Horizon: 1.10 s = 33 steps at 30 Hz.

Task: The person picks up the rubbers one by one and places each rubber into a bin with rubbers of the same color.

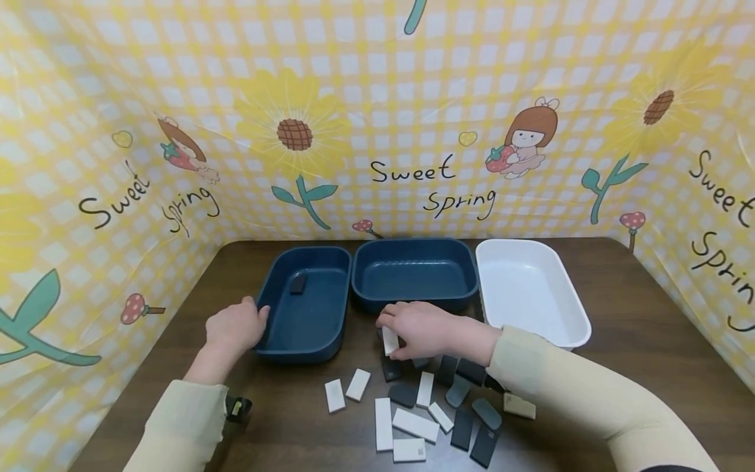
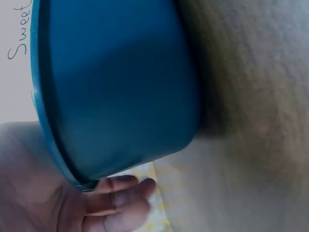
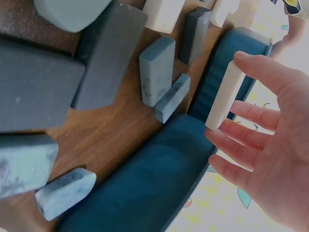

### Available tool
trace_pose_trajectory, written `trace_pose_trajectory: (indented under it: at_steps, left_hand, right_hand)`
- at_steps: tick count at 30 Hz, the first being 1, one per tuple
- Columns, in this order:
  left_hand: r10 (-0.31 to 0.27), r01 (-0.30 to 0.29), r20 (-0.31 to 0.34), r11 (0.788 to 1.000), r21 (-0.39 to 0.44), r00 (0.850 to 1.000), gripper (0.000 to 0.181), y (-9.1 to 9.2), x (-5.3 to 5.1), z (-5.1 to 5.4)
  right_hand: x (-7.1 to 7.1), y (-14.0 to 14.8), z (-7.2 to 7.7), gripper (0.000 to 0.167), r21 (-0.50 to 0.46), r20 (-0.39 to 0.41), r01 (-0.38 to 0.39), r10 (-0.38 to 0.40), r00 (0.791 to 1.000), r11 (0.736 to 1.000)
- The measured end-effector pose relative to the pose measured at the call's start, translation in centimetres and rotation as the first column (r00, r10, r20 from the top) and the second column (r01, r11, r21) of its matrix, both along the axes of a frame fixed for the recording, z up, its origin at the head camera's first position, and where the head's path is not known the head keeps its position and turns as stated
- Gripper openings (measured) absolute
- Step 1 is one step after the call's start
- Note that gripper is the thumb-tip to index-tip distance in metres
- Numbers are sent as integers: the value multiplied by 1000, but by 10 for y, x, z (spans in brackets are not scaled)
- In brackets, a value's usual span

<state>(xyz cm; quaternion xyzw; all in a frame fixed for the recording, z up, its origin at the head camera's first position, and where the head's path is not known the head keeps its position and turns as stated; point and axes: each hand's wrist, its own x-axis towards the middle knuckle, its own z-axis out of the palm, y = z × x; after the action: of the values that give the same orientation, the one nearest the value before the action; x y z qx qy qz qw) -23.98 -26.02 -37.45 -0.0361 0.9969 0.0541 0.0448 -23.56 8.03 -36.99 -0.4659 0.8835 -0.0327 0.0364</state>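
One white block (image 3: 225, 95) sits pinched between right fingers (image 3: 232, 145); left fingers (image 2: 126, 215) hold a blue tray (image 1: 302, 328).

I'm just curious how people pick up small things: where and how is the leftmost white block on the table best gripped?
Probably from above, pinching the long sides midway. The leftmost white block lies flat, narrower across than along, and apart from the neighboring white block on its right, leaving room on both sides.
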Motion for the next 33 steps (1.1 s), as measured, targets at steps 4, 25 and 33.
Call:
trace_pose_trajectory:
  at_steps: [4,25,33]
  left_hand:
    - [-9,6,-159,1000,-15,987,53,6,3,1]
    - [-425,445,-162,888,119,891,56,110,-4,-8]
    - [-449,468,-145,870,152,882,57,114,-8,-23]
  right_hand:
    - [0,3,6,48,-18,15,13,-13,1000,1000]
    - [-46,-8,33,53,-137,-10,295,-300,954,945]
    - [-71,-22,16,49,-200,65,486,-484,873,850]
